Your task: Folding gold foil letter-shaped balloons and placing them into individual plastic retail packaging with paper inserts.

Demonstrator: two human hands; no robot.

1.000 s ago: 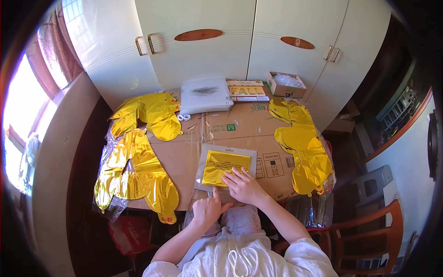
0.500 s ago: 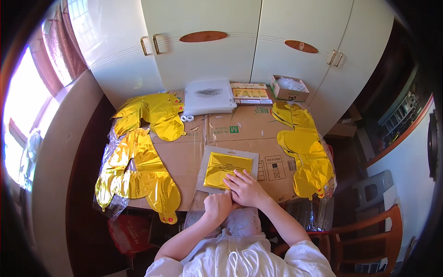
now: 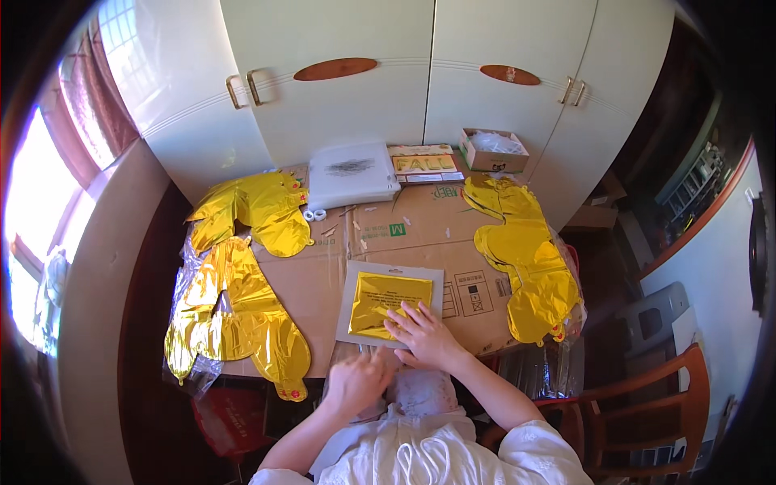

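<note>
A flat, see-through package with a hang hole lies near the table's front edge. Inside it is a folded gold foil balloon with small dark print over it. My right hand rests on the package's lower right part, fingers spread and flat. Just below the package's lower left edge is my left hand, its fingers curled and slightly blurred. Whatever those fingers may pinch is hidden.
Cardboard covers the table. Gold foil balloons lie at the left and right. Behind are a stack of clear sleeves, a printed flat pack, a small box and white tape rolls. A wooden chair stands right.
My left hand has moved down and left, away from the package's lower edge. My right hand stays on the package. The whole view has shifted slightly.
</note>
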